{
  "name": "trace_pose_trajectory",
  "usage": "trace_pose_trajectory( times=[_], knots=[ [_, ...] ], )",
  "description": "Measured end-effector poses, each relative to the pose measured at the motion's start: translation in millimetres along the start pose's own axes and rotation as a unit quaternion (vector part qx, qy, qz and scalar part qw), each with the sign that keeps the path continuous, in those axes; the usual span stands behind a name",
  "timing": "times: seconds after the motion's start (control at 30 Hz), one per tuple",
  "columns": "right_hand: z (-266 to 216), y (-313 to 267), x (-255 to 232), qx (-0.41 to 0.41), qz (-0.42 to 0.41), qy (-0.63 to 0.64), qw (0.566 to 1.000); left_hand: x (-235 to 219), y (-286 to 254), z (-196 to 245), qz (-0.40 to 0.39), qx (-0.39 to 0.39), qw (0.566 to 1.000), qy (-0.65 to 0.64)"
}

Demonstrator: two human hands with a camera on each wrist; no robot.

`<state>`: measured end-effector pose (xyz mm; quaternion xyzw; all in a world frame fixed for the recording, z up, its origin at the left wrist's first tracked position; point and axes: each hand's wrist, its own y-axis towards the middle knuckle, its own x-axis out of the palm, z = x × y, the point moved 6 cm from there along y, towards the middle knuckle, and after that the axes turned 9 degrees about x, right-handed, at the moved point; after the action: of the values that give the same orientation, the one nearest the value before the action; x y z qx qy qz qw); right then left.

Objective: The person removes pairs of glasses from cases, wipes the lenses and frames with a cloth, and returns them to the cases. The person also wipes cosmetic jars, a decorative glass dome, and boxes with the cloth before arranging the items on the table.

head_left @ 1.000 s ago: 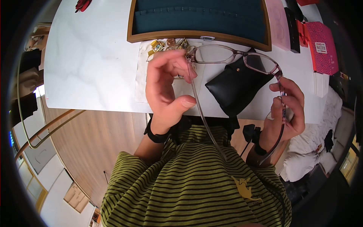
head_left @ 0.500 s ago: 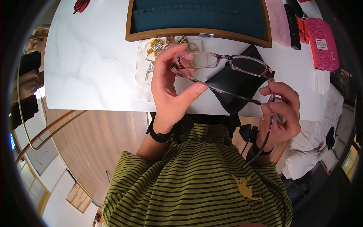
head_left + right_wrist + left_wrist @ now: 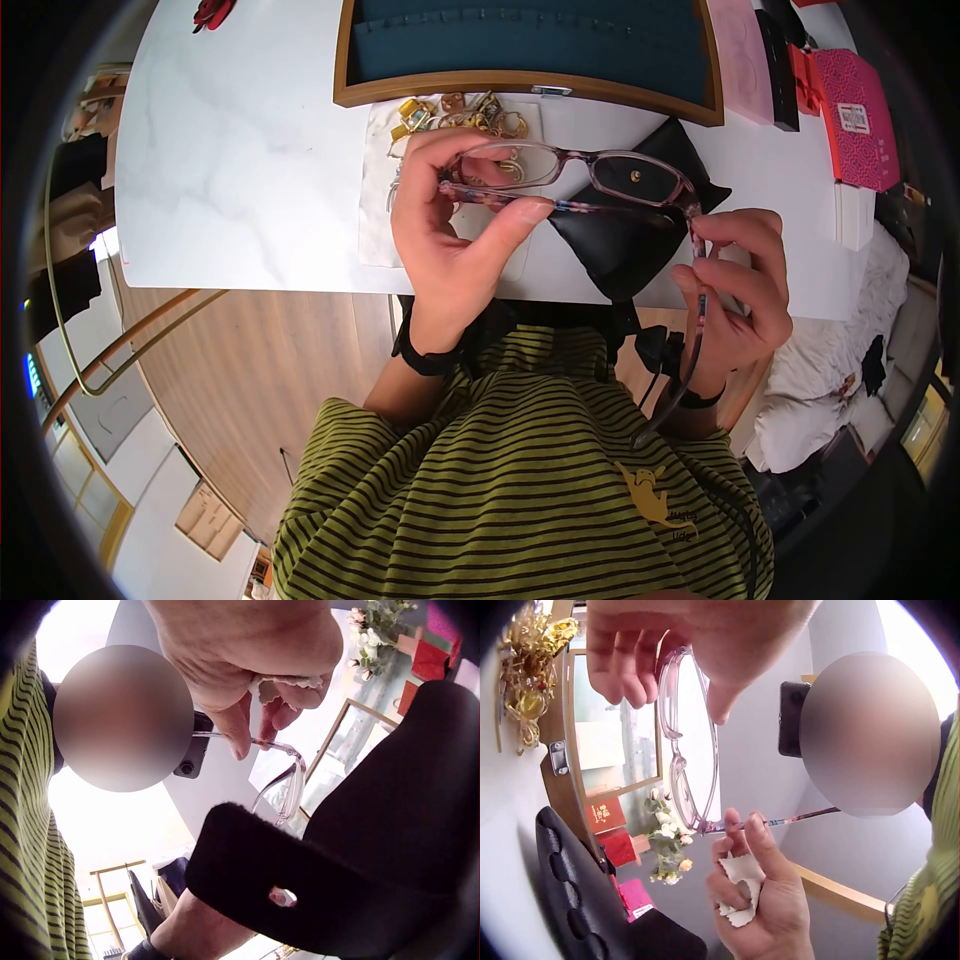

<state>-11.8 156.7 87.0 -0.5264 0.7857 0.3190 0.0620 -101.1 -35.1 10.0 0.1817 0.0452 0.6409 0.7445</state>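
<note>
At 12 o'clock in the head view, an open wooden case (image 3: pixel 440 88) with a dark teal lining is sitting on a white marble-look table (image 3: pixel 240 180). Gold and silver jewelry (image 3: pixel 418 115) is lying in a pile at about 11, partly on a white cloth (image 3: pixel 378 240), and a black pouch (image 3: pixel 612 250) is resting near 2. Farther out, a pink patterned box (image 3: pixel 868 155) is sitting roughly at 2 and something red (image 3: pixel 212 14) is showing between 10 and 11. As for the room, wood flooring (image 3: pixel 225 370) is showing around 8, clothes (image 3: pixel 75 200) are hanging between 9 and 10, and white bedding (image 3: pixel 815 370) is lying between 3 and 4.

The eyeglasses (image 3: pixel 575 156) are hovering at about 1, above the table and pouch. The left hand (image 3: pixel 440 250) is curling its fingers round one end of the frame, thumb against the folded-in temple. The right hand (image 3: pixel 745 290) is pinching the other temple, which is sticking out toward the shirt (image 3: pixel 520 480), and its curled fingers are also holding a crumpled white tissue (image 3: pixel 751 868).
</note>
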Motion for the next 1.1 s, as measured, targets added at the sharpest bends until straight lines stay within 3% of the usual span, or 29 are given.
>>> trace_pose_trajectory(
  times=[0.23,0.3,0.47,0.53,0.63,0.77,0.83,0.87,0.97,1.1],
  knots=[
    [-2,6,6,-0.035,-0.016,0.017,0.999,-4,5,18,0.009,0.105,0.985,0.136],
    [-6,9,8,-0.011,-0.042,0.028,0.999,-1,3,23,0.001,0.123,0.98,0.156],
    [-3,12,17,0.022,-0.059,0.061,0.996,18,-3,25,-0.053,0.083,0.995,0.008],
    [9,7,17,0.034,-0.071,0.085,0.993,17,-5,22,-0.061,0.08,0.995,0.007],
    [16,2,20,0.097,-0.076,0.107,0.987,25,-2,23,-0.131,0.125,0.973,-0.146],
    [15,-1,25,0.089,-0.105,0.116,0.984,32,-6,27,-0.135,0.112,0.972,-0.155],
    [19,-4,30,0.18,-0.093,0.186,0.961,33,-6,28,-0.125,0.086,0.979,-0.135],
    [17,-3,27,0.181,-0.091,0.185,0.962,33,-6,27,-0.115,0.061,0.985,-0.113],
    [20,-5,30,0.222,-0.159,0.092,0.958,36,-7,28,-0.133,0.076,0.981,-0.12],
    [15,-1,32,0.131,-0.199,0.052,0.97,40,-10,27,-0.177,0.093,0.971,-0.131]
  ],
)
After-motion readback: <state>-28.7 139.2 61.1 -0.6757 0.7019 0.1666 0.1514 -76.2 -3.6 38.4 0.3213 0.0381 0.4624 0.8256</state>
